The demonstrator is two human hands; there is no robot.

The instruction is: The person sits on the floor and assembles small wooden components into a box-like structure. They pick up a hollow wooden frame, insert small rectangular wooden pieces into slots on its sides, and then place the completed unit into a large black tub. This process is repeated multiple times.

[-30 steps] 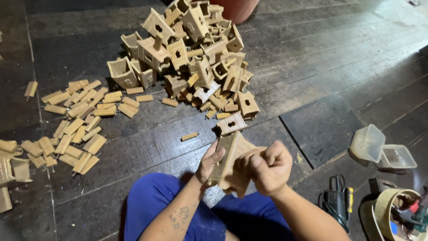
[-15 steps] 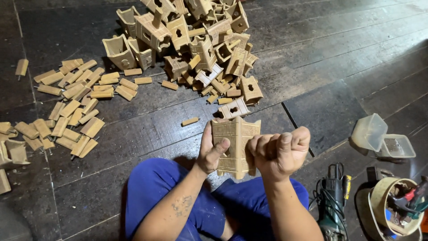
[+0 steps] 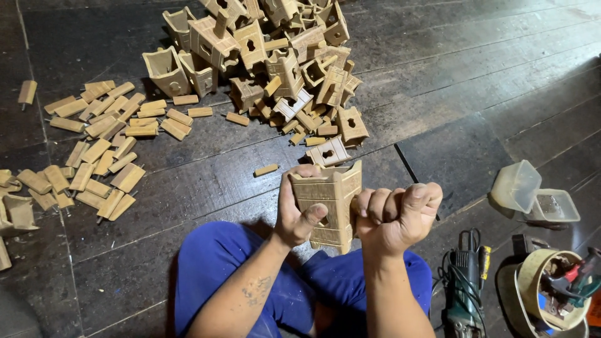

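Left hand [image 3: 297, 216]: I grip the wooden box [image 3: 328, 203], thumb across its front.
Right hand [image 3: 397, 216]: fisted against its right side.
Axis: upright, between my hands.

Both bare forearms rose from the bottom of the view, angled inward toward each other. The left hand [image 3: 299, 213] was wrapped around what it held, thumb laid across the front, fingers hidden behind. The right hand [image 3: 395, 216] was curled into a tight fist, knuckles upward, thumb uppermost. The hands sat level, just beside each other.
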